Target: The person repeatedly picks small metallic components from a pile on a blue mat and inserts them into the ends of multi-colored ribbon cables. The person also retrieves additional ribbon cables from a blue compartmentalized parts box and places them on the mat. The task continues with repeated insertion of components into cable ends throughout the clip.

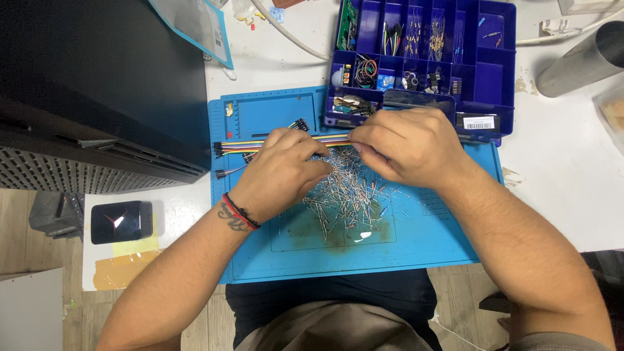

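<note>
The blue mat is lying at the table's front edge, catching a loose pile of resistors at its middle. Both hands are working over the pile: the left hand is curling its fingers into the leads, and the right hand is pinching some near the ribbon wires, below the parts box at the mat's far edge.
</note>
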